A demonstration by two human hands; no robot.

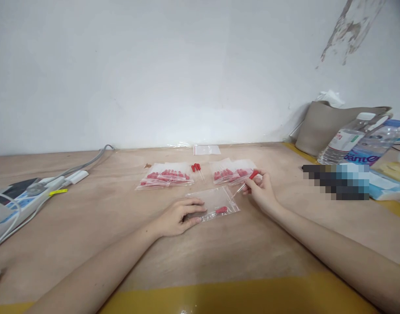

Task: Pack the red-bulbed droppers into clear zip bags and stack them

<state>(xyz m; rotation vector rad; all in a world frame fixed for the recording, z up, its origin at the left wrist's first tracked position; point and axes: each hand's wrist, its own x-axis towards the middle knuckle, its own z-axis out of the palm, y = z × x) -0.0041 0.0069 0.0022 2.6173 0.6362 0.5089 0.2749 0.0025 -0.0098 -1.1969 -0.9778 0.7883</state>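
Note:
My right hand [261,189] pinches a dropper [253,175] by its red rubber bulb. The dropper's thin clear tube slants down to the left, its tip at the right end of a clear zip bag [209,198]. Inside that bag lies another dropper with a red bulb [221,210]. Flat on the bag's left end rests my left hand [182,216], its fingers and thumb spread apart. Behind the bag are several loose red-bulbed droppers [196,167]. On either side of them lie overlapping filled bags, a left pile [167,174] and a right pile [232,171].
A flat zip bag [206,150] lies near the wall. To the left are a power strip [26,205] and cables. On the right stand a grey-brown bin [317,126], two plastic bottles [342,141], a blue packet [386,181] and a blurred-out dark object [333,181].

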